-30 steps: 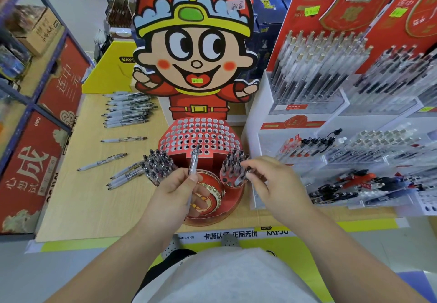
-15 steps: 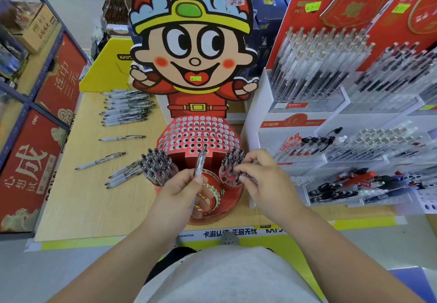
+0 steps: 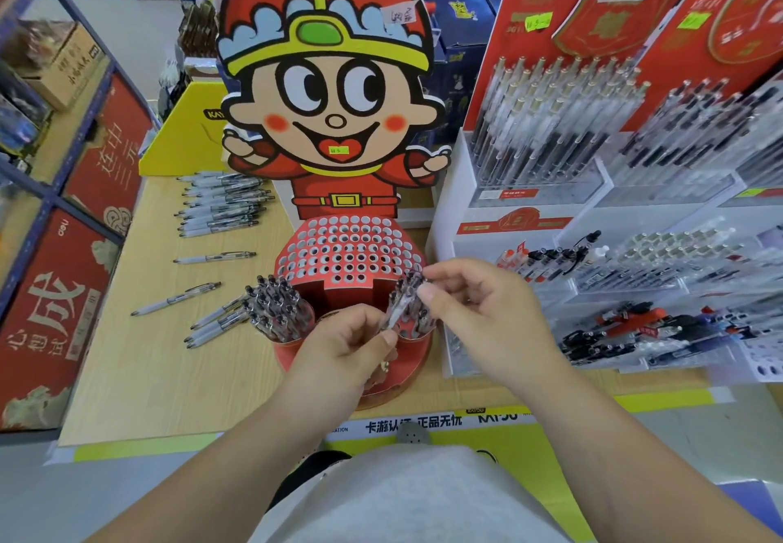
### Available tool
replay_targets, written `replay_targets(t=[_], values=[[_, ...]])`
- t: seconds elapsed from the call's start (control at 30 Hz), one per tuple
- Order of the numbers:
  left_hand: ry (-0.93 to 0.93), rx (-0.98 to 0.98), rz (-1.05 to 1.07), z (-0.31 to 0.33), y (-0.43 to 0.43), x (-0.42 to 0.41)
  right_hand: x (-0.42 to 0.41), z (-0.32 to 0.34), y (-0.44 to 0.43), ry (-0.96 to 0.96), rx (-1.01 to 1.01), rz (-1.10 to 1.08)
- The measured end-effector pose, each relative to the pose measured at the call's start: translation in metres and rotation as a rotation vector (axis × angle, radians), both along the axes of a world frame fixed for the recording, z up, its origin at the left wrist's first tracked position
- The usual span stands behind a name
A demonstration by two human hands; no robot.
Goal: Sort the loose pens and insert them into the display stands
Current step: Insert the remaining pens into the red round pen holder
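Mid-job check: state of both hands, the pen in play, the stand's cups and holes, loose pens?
left cup: packed with pens.
right cup: holds pens, partly hidden.
held pen: tilted before right cup, not inserted.
left hand: pinches held pen's lower end.
right hand: pinches its upper end.
hole panel: holes empty.
loose pens: lying on the table.

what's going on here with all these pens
A person is stocking a red cartoon display stand with pens. The left hand and right hand both pinch one clear pen just over the stand's right cup, which already holds pens, as does the left cup. The hole panel behind looks unfilled. More loose pens lie on the wooden table to the left.
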State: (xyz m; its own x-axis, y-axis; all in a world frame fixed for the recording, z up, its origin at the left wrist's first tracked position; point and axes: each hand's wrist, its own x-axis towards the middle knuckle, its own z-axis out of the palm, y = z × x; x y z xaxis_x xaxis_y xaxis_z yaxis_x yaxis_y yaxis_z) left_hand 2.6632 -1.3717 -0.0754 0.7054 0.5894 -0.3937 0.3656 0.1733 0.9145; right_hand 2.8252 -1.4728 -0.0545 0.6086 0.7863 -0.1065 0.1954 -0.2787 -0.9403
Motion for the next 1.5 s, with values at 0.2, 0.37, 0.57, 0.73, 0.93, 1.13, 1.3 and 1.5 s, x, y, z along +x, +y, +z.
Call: replay_targets(t=[0.2, 0.37, 0.57, 0.73, 0.93, 1.13, 1.3, 1.5], values=[[-0.023, 0.224, -0.132, -0.005, 0.003, 0.013, -0.001, -0.003, 0.002, 0.179, 0.086, -0.049], [0.135, 0.513, -0.047, -0.010, 0.013, 0.011, 0.007, -0.004, -0.005, 0.135, 0.120, -0.095], [0.332, 0.911, -0.197, -0.034, 0.028, 0.004, 0.013, -0.006, -0.010, -0.119, 0.049, -0.072], [0.462, 1.087, -0.339, -0.057, 0.025, -0.001, 0.005, -0.013, -0.007, -0.364, -0.025, 0.043], [0.388, 1.121, -0.314, -0.071, 0.030, -0.009, 0.005, -0.023, 0.004, -0.485, -0.100, 0.186], [0.362, 1.114, -0.298, -0.084, 0.028, -0.014, 0.007, -0.032, 0.010, -0.533, -0.117, 0.182], [0.345, 1.086, -0.291, -0.092, 0.026, -0.017, 0.008, -0.043, 0.009, -0.655, -0.135, 0.234], [0.321, 1.098, -0.272, -0.096, 0.026, -0.018, 0.004, -0.062, 0.010, -0.799, -0.127, 0.214]])
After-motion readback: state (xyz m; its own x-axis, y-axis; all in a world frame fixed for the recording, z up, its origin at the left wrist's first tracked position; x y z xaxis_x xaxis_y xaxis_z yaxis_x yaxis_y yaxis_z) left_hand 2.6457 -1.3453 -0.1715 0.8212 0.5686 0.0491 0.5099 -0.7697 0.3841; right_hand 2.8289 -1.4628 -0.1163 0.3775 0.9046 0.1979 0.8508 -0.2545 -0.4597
